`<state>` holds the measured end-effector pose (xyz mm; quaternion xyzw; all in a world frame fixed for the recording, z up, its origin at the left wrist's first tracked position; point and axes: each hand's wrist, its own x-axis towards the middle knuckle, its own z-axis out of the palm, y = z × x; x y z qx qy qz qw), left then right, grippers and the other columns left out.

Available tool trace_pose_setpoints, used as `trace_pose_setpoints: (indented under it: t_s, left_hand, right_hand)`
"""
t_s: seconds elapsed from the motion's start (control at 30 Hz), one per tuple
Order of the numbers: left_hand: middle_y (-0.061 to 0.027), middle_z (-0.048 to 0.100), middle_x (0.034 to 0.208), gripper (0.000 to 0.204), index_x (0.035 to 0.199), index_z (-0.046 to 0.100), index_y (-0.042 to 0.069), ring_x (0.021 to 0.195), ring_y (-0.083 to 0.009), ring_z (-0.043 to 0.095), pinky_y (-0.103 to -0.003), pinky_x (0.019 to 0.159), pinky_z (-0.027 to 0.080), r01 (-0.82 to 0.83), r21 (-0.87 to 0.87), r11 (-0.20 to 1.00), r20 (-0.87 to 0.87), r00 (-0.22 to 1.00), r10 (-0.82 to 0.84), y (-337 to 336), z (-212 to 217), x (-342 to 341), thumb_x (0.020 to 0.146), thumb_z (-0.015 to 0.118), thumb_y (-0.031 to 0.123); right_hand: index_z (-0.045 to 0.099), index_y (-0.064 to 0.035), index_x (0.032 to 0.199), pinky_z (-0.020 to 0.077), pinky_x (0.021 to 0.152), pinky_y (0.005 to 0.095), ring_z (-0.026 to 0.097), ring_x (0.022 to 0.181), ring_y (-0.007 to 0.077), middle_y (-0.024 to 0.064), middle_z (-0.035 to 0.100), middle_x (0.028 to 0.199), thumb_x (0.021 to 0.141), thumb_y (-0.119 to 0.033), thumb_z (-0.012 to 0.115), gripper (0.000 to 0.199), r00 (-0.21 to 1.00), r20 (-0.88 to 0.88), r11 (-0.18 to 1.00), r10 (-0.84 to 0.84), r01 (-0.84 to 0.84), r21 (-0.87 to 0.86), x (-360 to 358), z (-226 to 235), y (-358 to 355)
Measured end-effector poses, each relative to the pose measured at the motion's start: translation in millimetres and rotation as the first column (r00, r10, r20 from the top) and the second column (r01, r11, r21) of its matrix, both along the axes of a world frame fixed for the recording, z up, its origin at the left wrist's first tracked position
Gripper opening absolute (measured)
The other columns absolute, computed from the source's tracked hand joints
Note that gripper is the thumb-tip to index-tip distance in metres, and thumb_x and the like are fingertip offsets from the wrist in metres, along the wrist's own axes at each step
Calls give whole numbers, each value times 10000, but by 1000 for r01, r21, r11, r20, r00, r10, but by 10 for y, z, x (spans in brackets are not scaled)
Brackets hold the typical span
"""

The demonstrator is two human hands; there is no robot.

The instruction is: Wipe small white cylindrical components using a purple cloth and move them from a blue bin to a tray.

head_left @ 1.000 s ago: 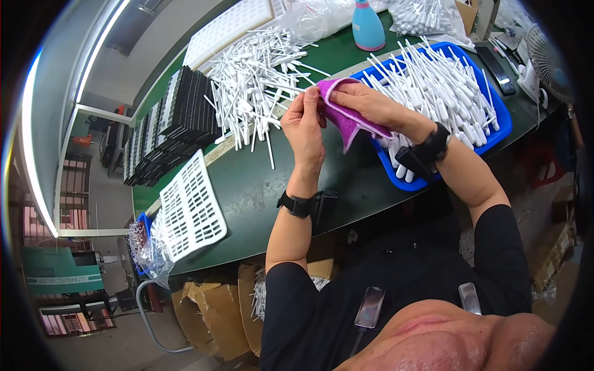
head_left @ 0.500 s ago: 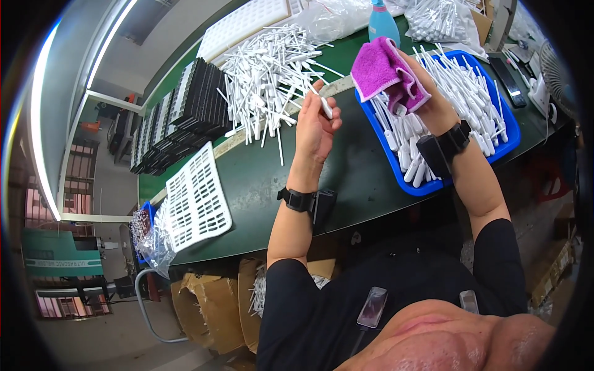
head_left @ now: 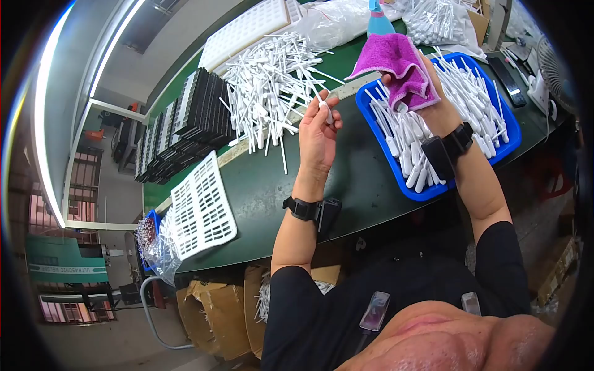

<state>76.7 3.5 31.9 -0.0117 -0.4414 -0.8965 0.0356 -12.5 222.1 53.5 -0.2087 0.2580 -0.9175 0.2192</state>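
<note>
My left hand point(head_left: 317, 143) is raised above the green table, its thumb and fingers closed round a white plastic stick point(head_left: 327, 112) with a thin shaft and a thicker end. Over the left part of a blue basket point(head_left: 515, 137), my right hand point(head_left: 443, 110) grips a bunched purple cloth point(head_left: 393, 60). The cloth hides most of the right fingers. Many similar white sticks point(head_left: 475, 108) fill the basket. A loose heap of white sticks point(head_left: 263, 86) lies beyond my left hand.
Stacked black trays point(head_left: 201, 105) stand left of the heap, with a white slotted tray point(head_left: 203, 210) nearer me. A blue spray bottle point(head_left: 379, 23) stands behind the cloth. Bagged white parts point(head_left: 436, 23) lie at the back, a fan point(head_left: 554, 71) at far right. Cardboard boxes point(head_left: 216, 315) sit below the table.
The cloth has shifted and its left corner spreads outward. My left fingers have closed further over the white stick. The whole view has shifted slightly.
</note>
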Motion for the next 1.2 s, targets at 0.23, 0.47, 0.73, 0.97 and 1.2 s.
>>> trace_pose_setpoints:
  t_s: [0.23, 0.47, 0.73, 0.97, 1.2]
  left_hand:
    - [-98, 582, 994, 294, 1173, 476, 2, 725, -111, 538, -207, 601, 441, -64, -38, 997, -16, 998, 63, 149, 168, 60, 905, 471, 124]
    - [-65, 588, 833, 203, 968, 508, 14, 463, -98, 506, -194, 372, 376, 102, -384, 918, 46, 995, -92, 501, 78, 103, 913, 487, 208]
    - [-29, 532, 624, 200, 817, 513, 38, 431, -90, 472, -192, 346, 346, 580, 423, 696, 195, 692, -695, 837, 136, 143, 910, 495, 215]
    - [-71, 523, 538, 248, 811, 589, 33, 453, -142, 520, -274, 409, 389, -364, -895, 259, -394, 916, -73, 1106, 77, 88, 888, 527, 260]
    - [-110, 589, 618, 224, 871, 614, 40, 520, -264, 575, -318, 494, 431, -292, -934, -205, -281, 956, -82, 1070, 323, -233, 837, 576, 257]
  right_hand:
    - [521, -41, 1097, 549, 640, 351, 629, 790, 228, 96, 621, 936, 919, -387, 392, 410, 958, 202, 975, -202, 216, -48, 255, 298, -203]
    - [545, -76, 1013, 494, 620, 288, 607, 712, 166, 61, 615, 859, 911, -380, 429, 342, 972, 41, 915, 232, -233, 328, 331, 79, -213]
    - [558, -89, 857, 440, 575, 241, 537, 598, 113, 28, 589, 730, 919, -284, 425, 244, 938, 197, 958, -286, 285, 36, 41, 16, -51]
    - [549, -84, 865, 460, 570, 240, 550, 596, 96, 5, 591, 732, 911, -307, 466, 242, 860, 319, 918, -397, 369, 147, -82, 191, 275]
    - [565, -72, 920, 483, 562, 269, 588, 616, 129, 37, 621, 789, 910, -298, 471, 246, 970, 130, 906, -203, 237, -351, -138, 351, 793]
